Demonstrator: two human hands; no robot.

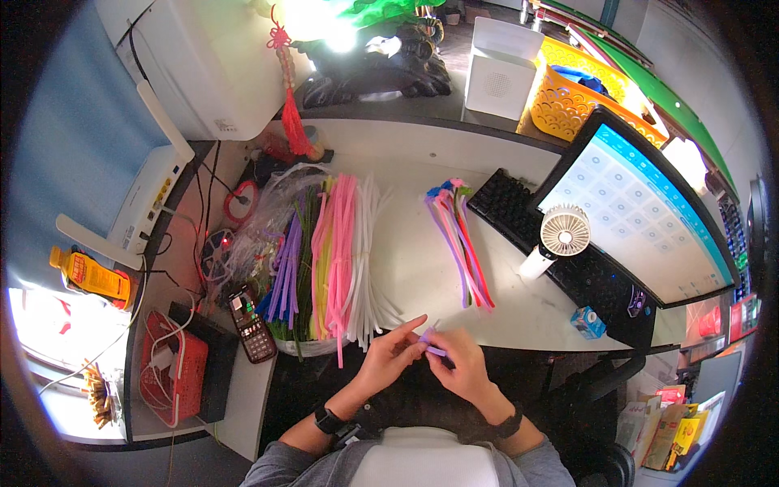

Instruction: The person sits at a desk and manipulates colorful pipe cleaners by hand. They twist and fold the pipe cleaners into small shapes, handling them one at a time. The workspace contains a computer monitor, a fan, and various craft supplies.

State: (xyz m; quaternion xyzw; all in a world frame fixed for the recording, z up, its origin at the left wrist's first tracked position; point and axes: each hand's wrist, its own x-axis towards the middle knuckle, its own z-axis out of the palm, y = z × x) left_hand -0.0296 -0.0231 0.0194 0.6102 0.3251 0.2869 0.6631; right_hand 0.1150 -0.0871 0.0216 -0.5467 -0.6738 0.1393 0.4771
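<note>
Close together at the desk's front edge, my left hand (389,359) and my right hand (461,365) hold a short purple pipe cleaner (436,351), apparently bent or coiled; its exact shape is partly hidden by the fingers. Beyond my left hand lie bundles of pipe cleaners: purple (288,274), pink (342,243), white (365,262), plus yellow, green and blue ones. Straight ahead on the white desk (408,243) rests a smaller group of mixed pipe cleaners (459,243) with blue, pink and green curled ends.
To the right stand a handheld fan (565,231), a black keyboard (505,213), a monitor (639,213) and a small blue carton (588,322). A calculator (251,322), clear plastic wrap (249,231) and a red basket (188,371) are on the left. A raised ledge (389,125) runs along the back.
</note>
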